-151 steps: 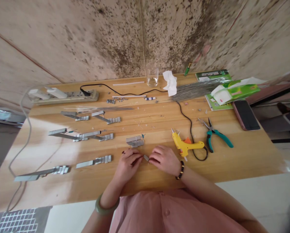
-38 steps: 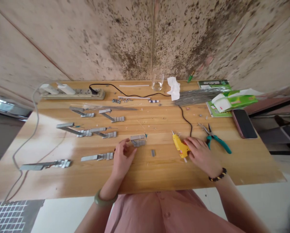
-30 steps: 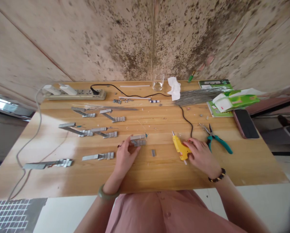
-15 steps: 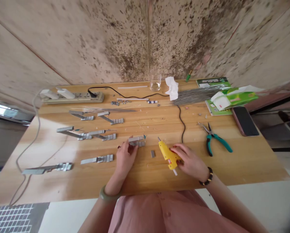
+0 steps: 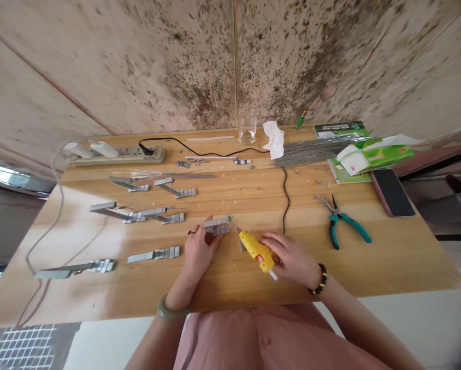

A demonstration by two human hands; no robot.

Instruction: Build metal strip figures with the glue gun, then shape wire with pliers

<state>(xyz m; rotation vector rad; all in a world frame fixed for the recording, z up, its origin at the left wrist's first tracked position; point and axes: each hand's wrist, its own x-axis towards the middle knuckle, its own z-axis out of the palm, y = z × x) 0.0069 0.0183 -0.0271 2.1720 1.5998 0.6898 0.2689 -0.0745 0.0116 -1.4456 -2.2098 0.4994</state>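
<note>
Right grip (image 5: 292, 258) is clamped round the yellow glue gun (image 5: 254, 247); left grip (image 5: 200, 248) pinches the left end of the grey block (image 5: 217, 226), which sits on the tabletop (image 5: 232, 288) just left of the nozzle (image 5: 239, 230). From where I stand, best practice: hold the block still, keep skin off the likely hot nozzle, aim steadily, leave the cord (image 5: 286, 200) slack. Versus half a second earlier: gun is further left, nozzle closer to the block, and it partly hides the small grey piece (image 5: 242, 246), fully visible in that frame. Pliers (image 5: 342, 218) unmoved.
</note>
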